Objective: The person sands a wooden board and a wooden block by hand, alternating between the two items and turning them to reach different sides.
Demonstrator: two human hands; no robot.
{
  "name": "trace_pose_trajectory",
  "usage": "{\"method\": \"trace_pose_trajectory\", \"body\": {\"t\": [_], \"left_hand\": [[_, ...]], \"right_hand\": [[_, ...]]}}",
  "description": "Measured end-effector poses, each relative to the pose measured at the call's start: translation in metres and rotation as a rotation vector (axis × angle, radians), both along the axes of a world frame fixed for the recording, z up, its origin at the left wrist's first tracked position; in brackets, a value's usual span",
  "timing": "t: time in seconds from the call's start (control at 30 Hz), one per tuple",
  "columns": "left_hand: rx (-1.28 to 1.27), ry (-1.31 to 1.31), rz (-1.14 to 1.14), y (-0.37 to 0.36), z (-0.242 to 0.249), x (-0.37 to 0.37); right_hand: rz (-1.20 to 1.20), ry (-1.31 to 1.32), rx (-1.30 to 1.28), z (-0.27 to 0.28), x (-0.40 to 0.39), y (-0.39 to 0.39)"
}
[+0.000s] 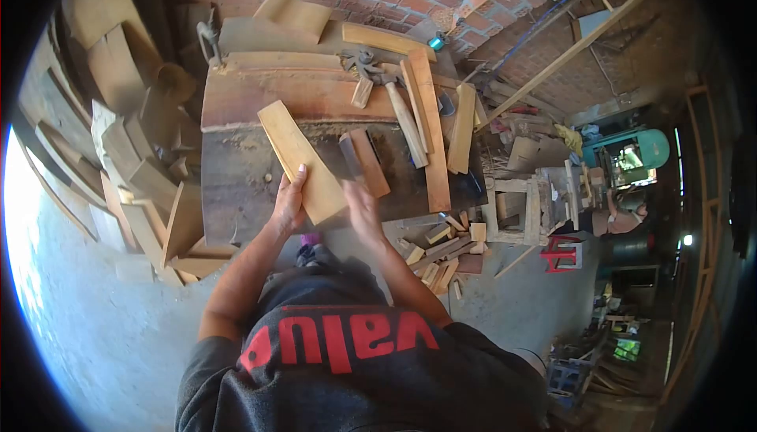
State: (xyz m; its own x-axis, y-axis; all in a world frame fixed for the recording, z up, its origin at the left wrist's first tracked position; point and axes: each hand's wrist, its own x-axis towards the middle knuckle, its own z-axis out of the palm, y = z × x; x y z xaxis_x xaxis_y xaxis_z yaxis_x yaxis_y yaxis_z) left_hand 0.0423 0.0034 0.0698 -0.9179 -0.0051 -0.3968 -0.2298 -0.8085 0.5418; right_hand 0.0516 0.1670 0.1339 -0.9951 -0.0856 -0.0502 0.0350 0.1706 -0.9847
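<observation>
A pale wooden board [303, 160] slants over the front of the workbench, its near end tilted toward me. My left hand [290, 197] grips the board's left edge, thumb on top and the other fingers underneath. Close to the board's right edge is my right hand [362, 207], smeared by motion. Whether it touches the board or holds anything cannot be made out. Just beyond it, a reddish-brown wooden block [369, 165] with a dark side lies on the dark bench top [236, 175]. A hammer [404, 120] with a wooden handle rests farther right.
Long wooden strips [430, 136] lie at the bench's right side, beside a shorter board [462, 128]. A clamp [209, 37] stands at the back left corner. Offcuts [445, 250] litter the floor at right; curved wooden pieces [146, 148] are stacked at left. A red stool [561, 253] stands farther right.
</observation>
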Motion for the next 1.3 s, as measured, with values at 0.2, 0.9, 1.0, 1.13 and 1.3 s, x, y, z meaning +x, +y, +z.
{"method": "trace_pose_trajectory", "body": {"t": [0.2,0.9,1.0,1.13,1.3], "left_hand": [[-0.308,0.026,-0.055,0.058,0.028,-0.048],[-1.209,0.008,-0.210,0.200,0.003,-0.085],[-1.233,0.089,-0.164,0.203,-0.003,-0.079],[-1.344,0.230,-0.284,0.185,0.022,-0.074],[-0.656,0.080,-0.308,0.160,0.062,-0.055]], "right_hand": [[-0.438,0.298,0.524,-0.013,-0.100,0.178],[-0.516,-0.111,0.085,-0.025,-0.169,0.328],[-0.514,-0.026,0.154,-0.017,-0.139,0.311],[-0.463,0.216,0.543,0.000,-0.098,0.245],[-0.287,0.389,0.757,0.026,-0.055,0.135]]}}
